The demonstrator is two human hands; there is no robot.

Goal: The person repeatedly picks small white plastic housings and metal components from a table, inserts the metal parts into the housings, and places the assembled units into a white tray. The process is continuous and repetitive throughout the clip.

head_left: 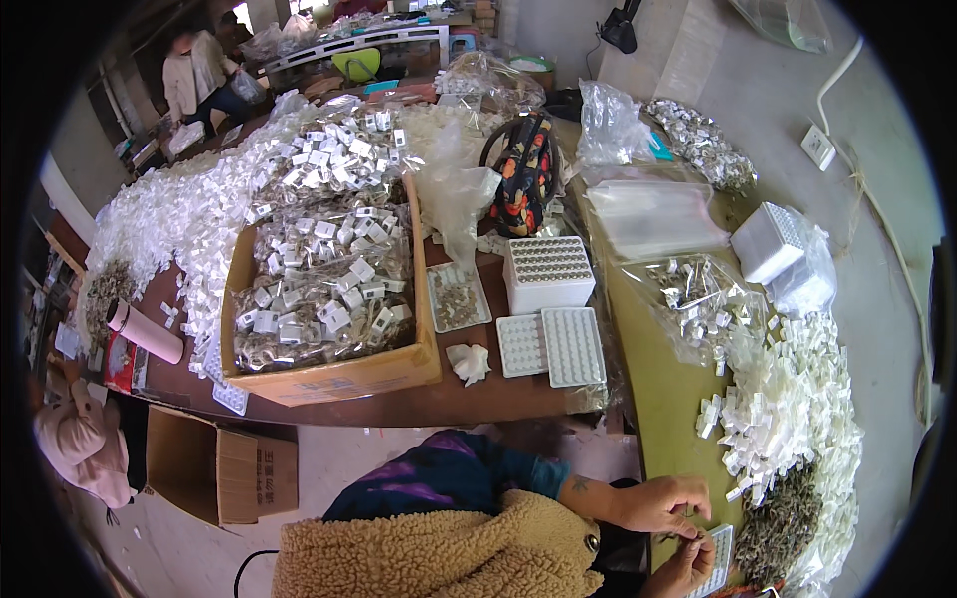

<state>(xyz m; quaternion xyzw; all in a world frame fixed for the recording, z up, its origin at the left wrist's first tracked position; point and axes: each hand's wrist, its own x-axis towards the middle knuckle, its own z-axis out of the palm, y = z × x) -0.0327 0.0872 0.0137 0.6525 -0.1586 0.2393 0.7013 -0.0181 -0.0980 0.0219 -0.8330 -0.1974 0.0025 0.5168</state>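
Both my hands are at the lower right, over the olive-green tabletop (653, 379). My left hand (660, 503) reaches in with a bare, tattooed forearm, its thumb and fingertips pinched together. Just below it, my right hand (688, 565) is closed too, and the fingertips of both hands meet. Whatever they pinch is small and dark, too small to name. A white tray with cells (720, 558) lies under and beside my right hand, partly covered by it. To the right of the tray is a heap of small grey-brown pieces (783, 523).
Small white tagged packets (797, 399) are heaped along the wall. On the brown table, an open carton (329, 379) holds bagged pieces with white tags, near white trays (574, 344), a foam block (548, 274), a patterned bag (525, 174) and a pink bottle (145, 332). Other people are at left.
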